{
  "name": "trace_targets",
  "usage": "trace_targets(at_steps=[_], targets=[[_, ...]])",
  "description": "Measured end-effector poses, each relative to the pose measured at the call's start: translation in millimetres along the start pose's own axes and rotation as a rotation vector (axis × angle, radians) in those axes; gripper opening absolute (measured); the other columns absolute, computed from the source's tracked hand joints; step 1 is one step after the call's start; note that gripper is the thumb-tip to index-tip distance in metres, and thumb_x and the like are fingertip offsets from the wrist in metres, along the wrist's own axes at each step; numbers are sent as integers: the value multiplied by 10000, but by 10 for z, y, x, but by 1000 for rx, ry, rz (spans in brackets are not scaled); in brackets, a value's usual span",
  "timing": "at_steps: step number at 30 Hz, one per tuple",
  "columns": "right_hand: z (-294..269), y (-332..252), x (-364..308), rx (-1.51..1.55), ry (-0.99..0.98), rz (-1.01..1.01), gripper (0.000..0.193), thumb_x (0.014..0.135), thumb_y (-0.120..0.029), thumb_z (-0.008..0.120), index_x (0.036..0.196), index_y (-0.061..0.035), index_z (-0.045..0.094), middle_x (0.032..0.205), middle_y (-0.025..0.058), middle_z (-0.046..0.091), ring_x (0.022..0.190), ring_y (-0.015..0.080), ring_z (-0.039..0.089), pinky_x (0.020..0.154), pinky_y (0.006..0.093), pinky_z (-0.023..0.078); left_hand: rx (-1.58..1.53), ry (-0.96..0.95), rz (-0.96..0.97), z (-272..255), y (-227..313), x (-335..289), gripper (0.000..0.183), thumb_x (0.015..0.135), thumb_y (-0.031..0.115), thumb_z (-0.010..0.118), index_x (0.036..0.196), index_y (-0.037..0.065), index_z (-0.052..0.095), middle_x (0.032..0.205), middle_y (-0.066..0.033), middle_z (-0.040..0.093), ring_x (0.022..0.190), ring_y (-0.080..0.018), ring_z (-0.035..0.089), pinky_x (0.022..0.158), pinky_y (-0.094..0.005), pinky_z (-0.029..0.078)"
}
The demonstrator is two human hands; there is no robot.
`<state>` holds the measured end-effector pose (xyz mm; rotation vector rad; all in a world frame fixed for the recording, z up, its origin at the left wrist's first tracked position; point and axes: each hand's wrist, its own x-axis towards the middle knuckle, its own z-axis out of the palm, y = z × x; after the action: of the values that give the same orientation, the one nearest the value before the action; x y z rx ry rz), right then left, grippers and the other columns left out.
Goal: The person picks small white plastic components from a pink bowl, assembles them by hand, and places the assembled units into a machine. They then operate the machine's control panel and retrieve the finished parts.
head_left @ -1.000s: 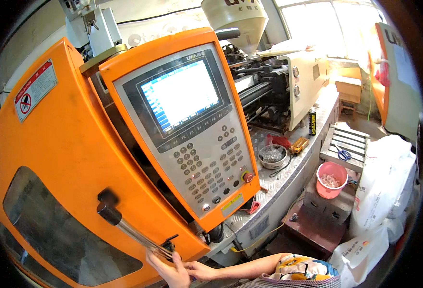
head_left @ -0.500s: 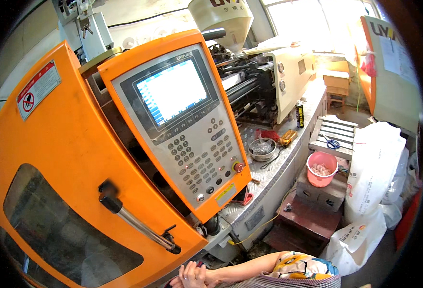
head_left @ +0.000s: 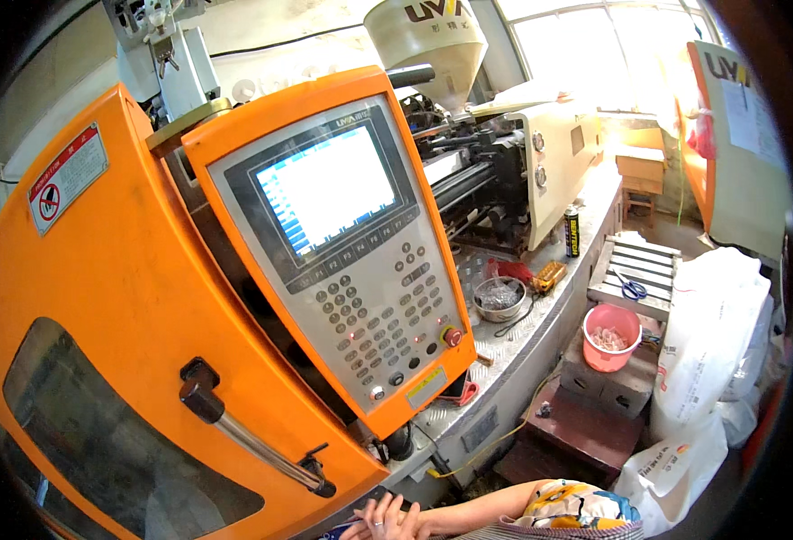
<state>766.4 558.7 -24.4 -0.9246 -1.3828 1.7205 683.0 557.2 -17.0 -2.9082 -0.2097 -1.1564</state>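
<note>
I see the hands (head_left: 385, 520) at the bottom edge of my view, right of centre-left, pressed together with the fingers overlapping and a ring on one; I cannot tell whether anything lies between them. Nearest them, though apart, is the door handle (head_left: 259, 447), in the lower left of the frame: a shiny, round metal bar slanting down to the right, with a black mount at each end. It sits on a smooth orange door (head_left: 167, 288), right of a dark, smudged window (head_left: 117, 441), below a grey control panel (head_left: 338, 270) with a glowing screen.
</note>
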Motion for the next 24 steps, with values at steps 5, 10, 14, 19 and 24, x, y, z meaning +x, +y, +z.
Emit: trace_targets(at_steps=[5,10,14,19,24], targets=[[-119,3,-12,-26,-14,22,301,908,-118,371,1088,69,524,948,169,619,864,248,612,742,335,513,-18,13,-12,25,-117,-103,457,828,414,492,1095,53,574,1095,-191,518,1035,-374,476,911,-516,355],[-36,14,46,-51,-83,37,301,907,-107,363,1077,78,527,942,186,624,851,268,622,731,350,526,-26,115,-262,-117,-190,-331,479,855,441,486,1028,3,568,961,-195,569,866,-389,541,772,-479,429],[-57,5,-4,-77,-101,45,301,906,-98,356,1068,86,530,937,200,628,841,284,629,722,362,535,-142,32,-487,-235,-195,-396,414,876,388,506,932,-17,573,832,-200,590,735,-388,572,643,-402,468],[-184,155,-110,-81,-27,92,302,904,-87,348,1057,95,533,931,217,633,828,305,639,711,377,548,-667,-101,-972,84,-416,-562,423,916,375,464,851,-22,596,779,-131,622,706,-253,589,619,-346,456],[-6,143,1,-87,-134,75,281,893,-82,361,1012,91,548,885,197,634,776,282,639,676,362,548,-795,-52,-1392,26,-404,-1018,514,911,465,433,864,-13,618,778,-94,624,688,-160,574,579,-308,463]])
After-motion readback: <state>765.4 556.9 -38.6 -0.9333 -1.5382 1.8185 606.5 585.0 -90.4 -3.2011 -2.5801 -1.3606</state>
